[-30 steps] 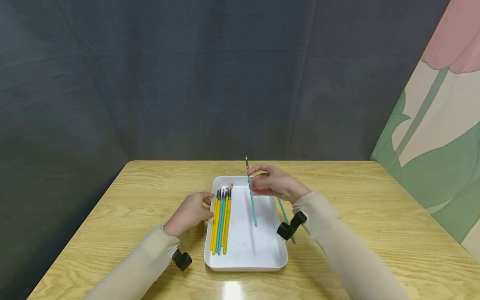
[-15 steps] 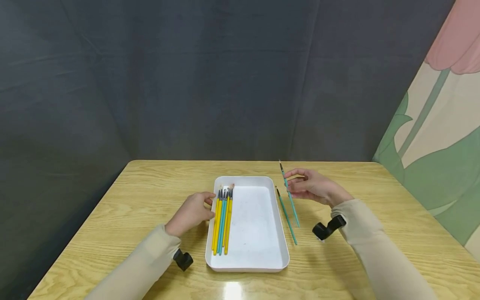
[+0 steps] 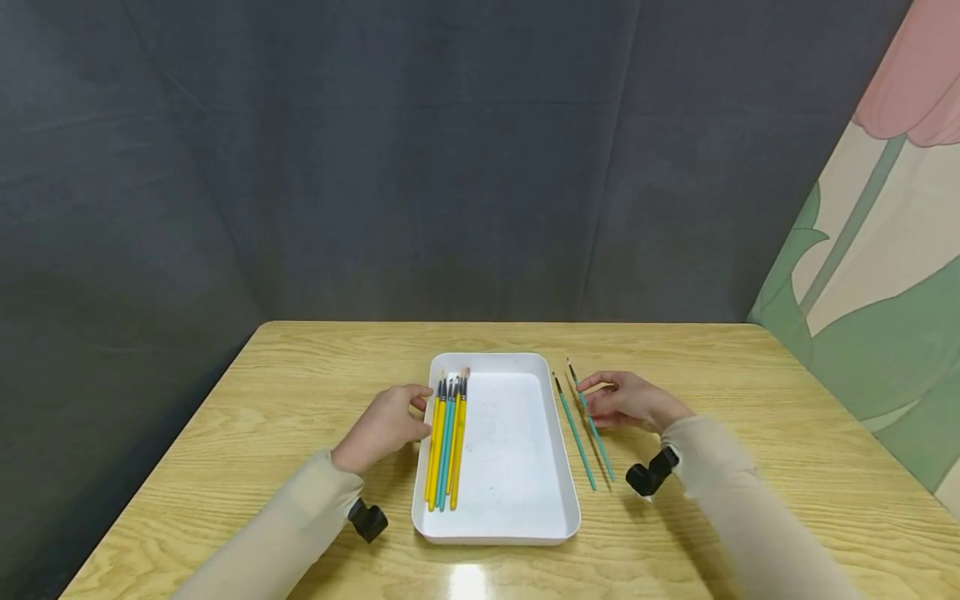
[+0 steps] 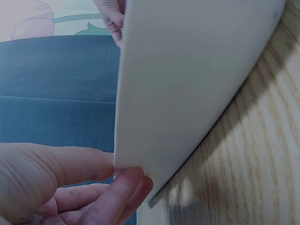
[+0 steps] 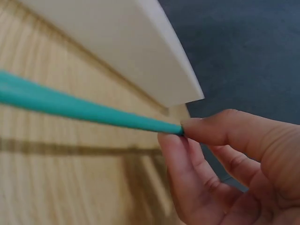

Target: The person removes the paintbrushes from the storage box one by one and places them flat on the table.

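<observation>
In the head view, a white tray (image 3: 510,467) holds several yellow paintbrushes (image 3: 459,450) and teal paintbrushes (image 3: 447,450), lying side by side along its left wall. My left hand (image 3: 386,425) grips that wall, with fingertips against its outer face in the left wrist view. My right hand (image 3: 630,400) pinches a teal paintbrush (image 3: 602,454) between thumb and fingers, bristles pointing away. Its shadow on the table runs beside it, so it hangs low over the wood. Another teal paintbrush (image 3: 577,437) lies on the table between the tray and the held one.
The wooden table (image 3: 315,367) carries the tray near its middle. A dark cloth (image 3: 450,167) hangs behind the table's far edge. At the right is a panel with a painted tulip (image 3: 885,292). Each sleeve has a black wrist camera (image 3: 651,475).
My right hand has carried the teal paintbrush from over the tray to the right, past the one lying there, and lowered it towards the table. My left hand stays at the tray.
</observation>
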`<control>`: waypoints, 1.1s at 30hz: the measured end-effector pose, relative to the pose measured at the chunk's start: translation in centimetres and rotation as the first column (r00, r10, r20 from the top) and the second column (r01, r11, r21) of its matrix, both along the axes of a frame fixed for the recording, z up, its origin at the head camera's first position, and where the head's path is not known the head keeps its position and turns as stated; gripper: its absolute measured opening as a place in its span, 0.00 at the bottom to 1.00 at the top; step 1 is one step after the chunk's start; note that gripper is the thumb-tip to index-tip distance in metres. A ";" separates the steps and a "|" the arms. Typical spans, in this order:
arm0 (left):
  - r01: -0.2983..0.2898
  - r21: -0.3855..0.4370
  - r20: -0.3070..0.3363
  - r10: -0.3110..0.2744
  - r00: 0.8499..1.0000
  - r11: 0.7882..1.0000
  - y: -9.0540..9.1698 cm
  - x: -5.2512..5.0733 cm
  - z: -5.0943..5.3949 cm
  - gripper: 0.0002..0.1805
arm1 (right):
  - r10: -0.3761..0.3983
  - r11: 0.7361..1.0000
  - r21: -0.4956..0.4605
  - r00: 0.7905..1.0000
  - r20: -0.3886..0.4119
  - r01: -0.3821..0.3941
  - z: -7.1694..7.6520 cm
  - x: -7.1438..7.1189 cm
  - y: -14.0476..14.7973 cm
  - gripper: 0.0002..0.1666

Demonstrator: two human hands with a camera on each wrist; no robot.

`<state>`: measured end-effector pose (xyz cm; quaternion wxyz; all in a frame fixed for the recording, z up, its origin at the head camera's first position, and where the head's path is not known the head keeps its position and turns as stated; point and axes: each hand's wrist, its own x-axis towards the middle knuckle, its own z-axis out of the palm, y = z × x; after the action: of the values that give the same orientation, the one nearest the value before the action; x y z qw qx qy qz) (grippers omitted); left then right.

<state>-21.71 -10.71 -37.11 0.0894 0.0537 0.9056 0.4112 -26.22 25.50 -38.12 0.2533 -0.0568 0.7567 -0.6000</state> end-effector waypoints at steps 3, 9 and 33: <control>-0.001 0.001 0.003 0.001 1.000 1.000 0.0 0.0 0.0 0.33 | -0.004 1.000 0.010 1.000 -0.004 0.004 -0.6 -0.1 -0.1 0.26; 0.005 0.002 0.001 -0.005 1.000 1.000 0.1 -0.1 0.0 0.33 | -0.027 0.998 0.054 1.000 -0.013 0.027 -1.0 -0.1 -0.2 0.22; 0.008 -0.012 -0.024 -0.008 1.000 1.000 0.0 0.1 0.1 0.33 | -0.038 0.982 0.182 0.997 -0.075 0.051 -0.9 0.4 -1.6 0.22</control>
<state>-21.62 -10.75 -36.97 0.0807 0.0616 0.9088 0.4047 -25.80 23.87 -39.04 0.2172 -0.0377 0.8183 -0.5309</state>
